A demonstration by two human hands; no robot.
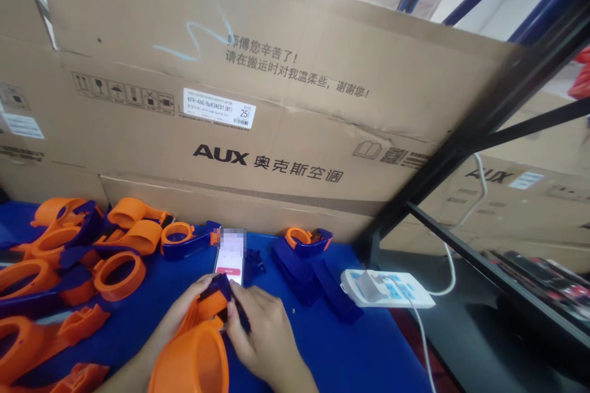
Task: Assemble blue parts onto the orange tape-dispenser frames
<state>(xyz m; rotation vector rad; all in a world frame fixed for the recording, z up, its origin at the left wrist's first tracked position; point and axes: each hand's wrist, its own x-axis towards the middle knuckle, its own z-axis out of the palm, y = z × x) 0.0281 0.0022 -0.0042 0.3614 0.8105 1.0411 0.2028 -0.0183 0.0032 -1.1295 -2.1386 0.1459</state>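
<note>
My left hand [187, 304] grips an orange plastic tape dispenser [184, 359] by its narrow end, with the wide ring tilted toward me. On that same end, my right hand [265, 328] has thumb and fingers closed around a dark blue piece [223, 284], which touches the orange body. The fingers hide where the two parts meet. Just beyond my hands stands a phone [229, 261] with a lit screen, its lower end covered by them. Right of it, several loose dark blue parts [299, 270] lie beside a small orange and blue dispenser [308, 241].
Several orange and blue dispensers and parts [120, 276] crowd the left of the blue tabletop [322, 350]. A white power strip [387, 288] with cables sits at the right edge. Large cardboard boxes [276, 135] form a wall behind, and a black metal frame [442, 153] slants at right.
</note>
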